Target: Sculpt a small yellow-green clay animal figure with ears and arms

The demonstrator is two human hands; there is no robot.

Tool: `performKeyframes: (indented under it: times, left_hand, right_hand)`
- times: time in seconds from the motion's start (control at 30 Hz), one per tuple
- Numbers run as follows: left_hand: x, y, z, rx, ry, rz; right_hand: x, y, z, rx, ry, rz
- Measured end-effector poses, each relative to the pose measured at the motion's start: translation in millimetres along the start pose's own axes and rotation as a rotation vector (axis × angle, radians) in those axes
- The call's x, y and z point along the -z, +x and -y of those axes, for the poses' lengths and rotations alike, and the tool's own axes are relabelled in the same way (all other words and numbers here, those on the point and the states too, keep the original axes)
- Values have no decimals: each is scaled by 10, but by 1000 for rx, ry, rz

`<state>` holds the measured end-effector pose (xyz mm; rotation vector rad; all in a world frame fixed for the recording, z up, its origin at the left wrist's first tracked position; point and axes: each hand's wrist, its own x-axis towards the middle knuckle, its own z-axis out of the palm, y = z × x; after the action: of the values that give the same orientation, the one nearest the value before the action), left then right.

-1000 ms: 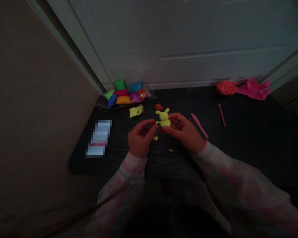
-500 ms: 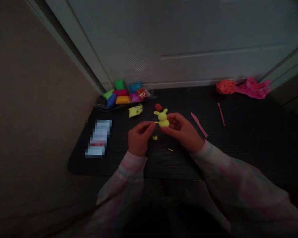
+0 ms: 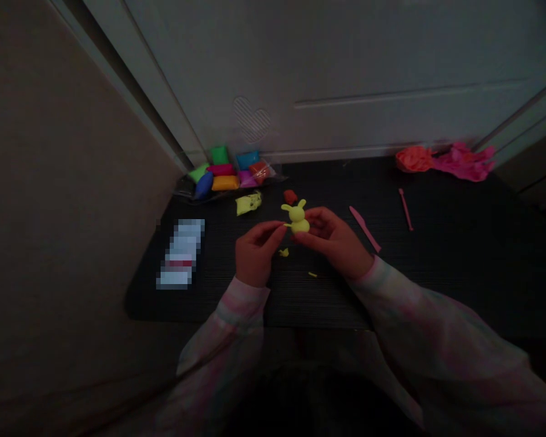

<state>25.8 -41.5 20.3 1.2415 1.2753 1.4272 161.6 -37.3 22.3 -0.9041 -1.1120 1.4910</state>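
Observation:
A small yellow clay rabbit figure [image 3: 296,217] with two ears is held upright above the dark mat [image 3: 437,267]. My right hand [image 3: 334,241] grips its body from the right with curled fingers. My left hand [image 3: 257,255] pinches at the figure's left side, where a thin arm sticks out. Two small yellow clay scraps [image 3: 284,252] lie on the mat just below my hands.
A clear bag of coloured clay packs [image 3: 227,172] sits at the mat's back left, with a yellow wrapper [image 3: 248,203] and a red clay lump [image 3: 290,196] near it. Two pink plastic tools [image 3: 364,229] lie to the right. Orange and pink wrappers [image 3: 446,161] rest by the door.
The view and both hands have shifted very slightly left and up; the grip on the rabbit figure is the same.

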Motion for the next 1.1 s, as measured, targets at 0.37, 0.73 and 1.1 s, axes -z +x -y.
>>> performKeyframes:
  times: [0.37,0.73,1.1]
  left_hand:
    - [-2,16,50,32,-170,52]
    - [5,11,20,10,-19,60]
    - [9,14,25,24,-29,81]
  right_hand:
    - [-3,-2,-9,-1,-9,11]
    - [-9,0,-19,5,-51,0]
    - [-4,2,-19,64,-131,10]
